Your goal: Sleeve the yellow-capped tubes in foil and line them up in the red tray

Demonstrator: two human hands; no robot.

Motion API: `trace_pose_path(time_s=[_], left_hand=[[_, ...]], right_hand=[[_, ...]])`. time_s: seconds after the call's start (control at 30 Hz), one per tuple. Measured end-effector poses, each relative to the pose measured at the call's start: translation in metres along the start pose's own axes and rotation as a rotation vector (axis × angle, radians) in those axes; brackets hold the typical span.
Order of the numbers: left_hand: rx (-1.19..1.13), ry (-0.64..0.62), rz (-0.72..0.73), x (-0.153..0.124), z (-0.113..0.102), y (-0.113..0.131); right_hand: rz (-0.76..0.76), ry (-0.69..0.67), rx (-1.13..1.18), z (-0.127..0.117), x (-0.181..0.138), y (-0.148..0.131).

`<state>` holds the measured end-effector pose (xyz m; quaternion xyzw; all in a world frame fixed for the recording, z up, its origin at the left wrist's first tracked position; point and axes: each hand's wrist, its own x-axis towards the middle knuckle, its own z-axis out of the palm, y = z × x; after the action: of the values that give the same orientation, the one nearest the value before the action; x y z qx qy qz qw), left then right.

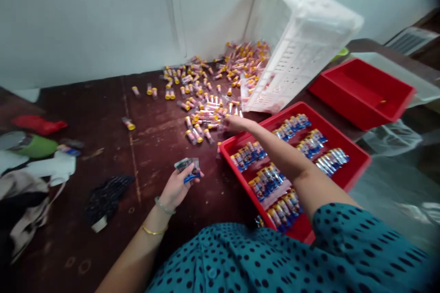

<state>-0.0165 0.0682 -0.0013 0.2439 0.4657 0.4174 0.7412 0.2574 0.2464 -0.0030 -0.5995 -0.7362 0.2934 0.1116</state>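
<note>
My left hand (178,186) is closed on a few small printed plastic packets (189,169), partly clear and partly blue, held low over the dark table. My right hand (235,123) reaches down at the near edge of a heap of small clear tubes (206,110) with yellow caps and pink contents. Its fingers look curled together; whatever is between them is too blurred to make out. Under my right forearm lies a red tray (359,165), where wrapped tubes (270,181) in blue-ended packets are lined up in several rows.
A white plastic crate (295,50) lies tipped on its side against the wall, with tubes spilling from it. An inner-red bin (364,89) stands at the right. Dark cloth (106,197), a green roll-like object (37,145) and a red cloth (37,124) lie at the left.
</note>
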Motion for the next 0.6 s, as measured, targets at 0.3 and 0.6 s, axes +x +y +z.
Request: trace_pose_path(time_s=[0.3,0.6], left_hand=[[-0.147,0.179,0.207,0.008,0.01,-0.011],[0.158,-0.054,0.118,-0.008,0.008,-0.005]], right_hand=[[-0.579,0.006,0.256,0.021,-0.093,-0.086],[-0.583,0.0,0.254,0.043,-0.115,-0.101]])
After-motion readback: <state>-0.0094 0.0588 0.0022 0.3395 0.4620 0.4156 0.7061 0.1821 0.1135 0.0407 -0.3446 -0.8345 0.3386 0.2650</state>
